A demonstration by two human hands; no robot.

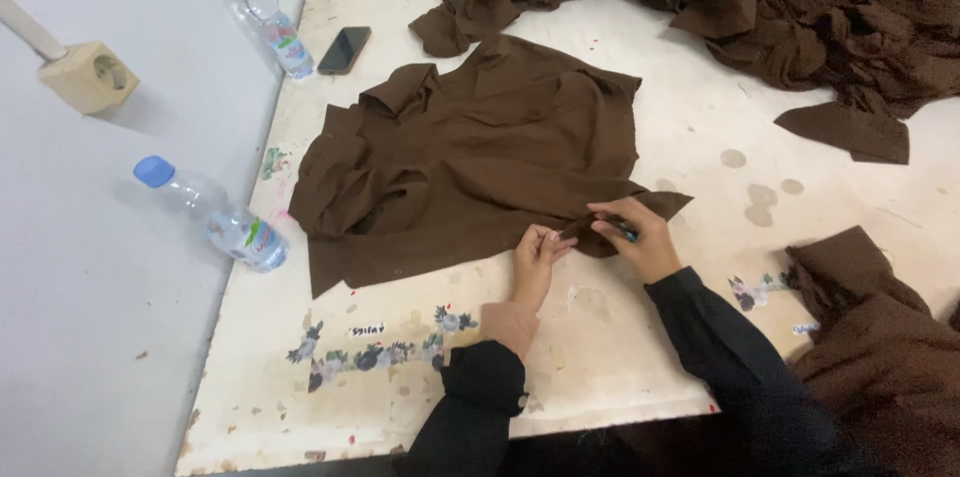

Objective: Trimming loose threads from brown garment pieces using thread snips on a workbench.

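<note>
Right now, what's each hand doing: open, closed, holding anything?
Left hand: closed, pinching the edge of the brown garment.
Right hand: closed on the same edge, also gripping a small blue-tipped tool.

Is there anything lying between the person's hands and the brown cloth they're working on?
Nothing visible. The left hand and the right hand already pinch the near edge of the brown garment on the table. The right hand also seems to hold a small tool, too small to identify. The bottles and phone lie well off to the left.
</note>
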